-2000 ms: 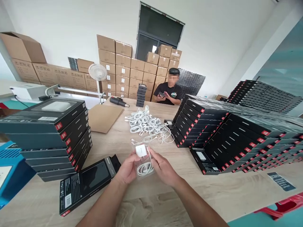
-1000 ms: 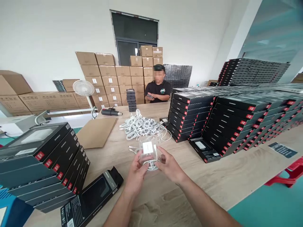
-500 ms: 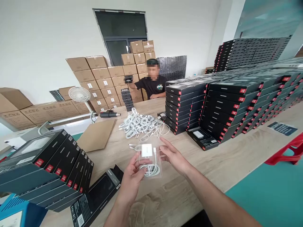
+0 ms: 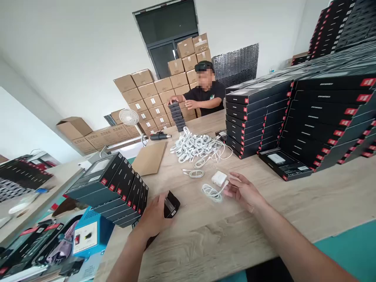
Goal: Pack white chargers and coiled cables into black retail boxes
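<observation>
My left hand (image 4: pixel 152 218) grips a black retail box (image 4: pixel 170 204) by its open end, near the front of the wooden table (image 4: pixel 202 243). Most of that box is hidden under my hand. My right hand (image 4: pixel 243 192) hovers open, fingers apart, beside a white wall charger (image 4: pixel 219 178). A coiled white cable (image 4: pixel 211 192) lies next to the charger and seems joined to it. I cannot tell whether my fingertips touch the cable.
A heap of white cables (image 4: pixel 196 147) and a small cable coil (image 4: pixel 194 173) lie ahead. Stacked black boxes (image 4: pixel 105 188) stand left, taller stacks (image 4: pixel 258 117) right. Across the table, a co-worker (image 4: pixel 205 88) touches a short box stack (image 4: pixel 176 115).
The clear bag no longer shows; the charger and cable lie bare on the table. My left hand moved left onto a black box. My right hand let go. The view swung and tilted.
</observation>
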### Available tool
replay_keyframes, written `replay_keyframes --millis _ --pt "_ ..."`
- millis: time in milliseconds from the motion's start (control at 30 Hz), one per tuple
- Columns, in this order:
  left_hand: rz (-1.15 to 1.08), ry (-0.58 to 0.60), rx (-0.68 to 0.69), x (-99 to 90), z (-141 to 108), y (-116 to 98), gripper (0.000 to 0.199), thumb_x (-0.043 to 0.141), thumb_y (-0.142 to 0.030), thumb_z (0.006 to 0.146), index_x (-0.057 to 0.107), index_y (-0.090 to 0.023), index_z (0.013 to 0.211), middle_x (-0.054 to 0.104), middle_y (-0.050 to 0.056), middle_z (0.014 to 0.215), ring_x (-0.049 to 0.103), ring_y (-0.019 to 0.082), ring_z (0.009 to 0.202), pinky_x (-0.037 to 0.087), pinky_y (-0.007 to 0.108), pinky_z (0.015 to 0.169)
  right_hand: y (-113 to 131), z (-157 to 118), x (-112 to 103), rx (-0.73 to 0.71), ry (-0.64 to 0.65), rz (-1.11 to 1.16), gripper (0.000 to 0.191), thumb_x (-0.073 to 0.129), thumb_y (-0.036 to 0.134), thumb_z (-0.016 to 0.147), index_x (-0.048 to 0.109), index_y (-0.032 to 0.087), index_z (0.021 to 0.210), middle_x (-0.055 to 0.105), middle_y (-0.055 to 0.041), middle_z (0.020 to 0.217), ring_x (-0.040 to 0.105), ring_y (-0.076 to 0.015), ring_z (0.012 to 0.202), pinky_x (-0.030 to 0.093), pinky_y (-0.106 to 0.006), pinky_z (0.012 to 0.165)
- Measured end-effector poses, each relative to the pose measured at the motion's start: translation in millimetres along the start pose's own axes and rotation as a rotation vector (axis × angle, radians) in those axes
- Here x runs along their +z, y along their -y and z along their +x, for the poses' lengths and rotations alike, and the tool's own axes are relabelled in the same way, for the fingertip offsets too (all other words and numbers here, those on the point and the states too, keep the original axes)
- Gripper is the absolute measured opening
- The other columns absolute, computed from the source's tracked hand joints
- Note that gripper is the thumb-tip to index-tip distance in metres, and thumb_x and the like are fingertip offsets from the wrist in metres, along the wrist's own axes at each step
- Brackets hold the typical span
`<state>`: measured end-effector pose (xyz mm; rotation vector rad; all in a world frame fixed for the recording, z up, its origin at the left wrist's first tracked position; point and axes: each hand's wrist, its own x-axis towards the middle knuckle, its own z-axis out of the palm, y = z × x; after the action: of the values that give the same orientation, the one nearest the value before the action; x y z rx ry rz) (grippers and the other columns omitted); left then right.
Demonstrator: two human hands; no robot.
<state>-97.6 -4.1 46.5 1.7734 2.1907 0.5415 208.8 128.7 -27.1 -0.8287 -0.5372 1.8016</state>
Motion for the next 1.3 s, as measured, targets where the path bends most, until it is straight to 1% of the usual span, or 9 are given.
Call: replay_keyframes --millis 167,333,467,567,700,833,1033,1133,1300 --pt "0.183 0.12 0.041 1.6 3 -37 0.082 0.069 -0.024 0.057 0.051 -0.021 0.137 0.055 0.014 0.127 0.05 0.038 0.124 0.039 0.048 0.104 -13 -11 46 -0.079 0.002 0.171 0.056 0.084 0.022 0.064 0.05 0.027 0.109 0.069 0.0044 0.073 0.067 -0.0159 0.064 0.062 -0.035 0.066" --pt "0.209 0.024 0.147 9.8 2 -71 0.09 0.067 -0.027 0.064 0.035 -0.021 0.148 0.046 0.015 0.135 0.043 0.036 0.129 0.035 0.047 0.107 -25 -20 81 -0.215 0.022 0.188 0.069 0.083 0.034 0.066 0.049 0.029 0.126 0.062 0.0068 0.075 0.064 -0.0135 0.069 0.061 -0.035 0.073" --pt "0.254 -0.172 0.139 15.0 8 -73 0.095 0.071 -0.027 0.065 0.03 -0.025 0.15 0.043 0.015 0.138 0.042 0.037 0.129 0.032 0.05 0.108 -27 -21 77 -0.325 0.008 0.088 0.07 0.081 0.042 0.067 0.051 0.029 0.129 0.055 0.0069 0.077 0.063 -0.0135 0.071 0.06 -0.036 0.077" --pt "0.252 -0.245 0.204 17.2 12 -68 0.093 0.07 -0.023 0.067 0.029 -0.025 0.151 0.044 0.015 0.136 0.043 0.037 0.126 0.033 0.051 0.107 -25 -24 69 -0.361 0.073 -0.028 0.07 0.08 0.045 0.07 0.051 0.028 0.131 0.054 0.0057 0.078 0.061 -0.0136 0.069 0.059 -0.034 0.072" --pt "0.108 -0.182 0.311 22.7 13 -63 0.1 0.068 -0.014 0.065 0.025 -0.032 0.154 0.041 0.013 0.14 0.041 0.035 0.13 0.034 0.05 0.109 -13 -30 68 -0.414 0.143 -0.167 0.065 0.075 0.048 0.076 0.054 0.025 0.133 0.057 0.0025 0.082 0.061 -0.015 0.07 0.058 -0.034 0.071" --pt "-0.082 -0.092 0.309 25.9 13 -72 0.102 0.069 -0.017 0.067 0.021 -0.032 0.155 0.038 0.012 0.142 0.04 0.032 0.135 0.034 0.046 0.112 8 -36 78 -0.527 0.029 -0.123 0.064 0.077 0.048 0.073 0.057 0.027 0.131 0.057 0.0013 0.085 0.061 -0.0171 0.078 0.059 -0.035 0.073" --pt "-0.132 -0.172 0.152 27.2 18 -96 0.104 0.072 -0.023 0.061 0.025 -0.025 0.154 0.039 0.012 0.139 0.038 0.034 0.135 0.031 0.046 0.114 1 -42 93 -0.642 -0.008 -0.076 0.063 0.074 0.044 0.079 0.052 0.027 0.136 0.057 0.0009 0.087 0.061 -0.0175 0.084 0.06 -0.037 0.08" --pt "-0.092 -0.2 0.123 27.5 20 -95 0.104 0.072 -0.025 0.062 0.024 -0.022 0.154 0.037 0.014 0.142 0.035 0.035 0.137 0.03 0.046 0.113 -4 -40 89 -0.603 0.004 -0.071 0.064 0.076 0.043 0.077 0.053 0.027 0.135 0.057 0.0016 0.086 0.062 -0.0174 0.081 0.06 -0.039 0.079" --pt "-0.064 -0.225 0.175 26.5 21 -87 0.103 0.074 -0.021 0.061 0.028 -0.029 0.152 0.039 0.011 0.141 0.036 0.036 0.137 0.029 0.047 0.112 3 -39 77 -0.538 0.049 -0.181 0.064 0.079 0.044 0.074 0.056 0.026 0.132 0.057 0.0034 0.079 0.064 -0.0171 0.071 0.059 -0.037 0.071"
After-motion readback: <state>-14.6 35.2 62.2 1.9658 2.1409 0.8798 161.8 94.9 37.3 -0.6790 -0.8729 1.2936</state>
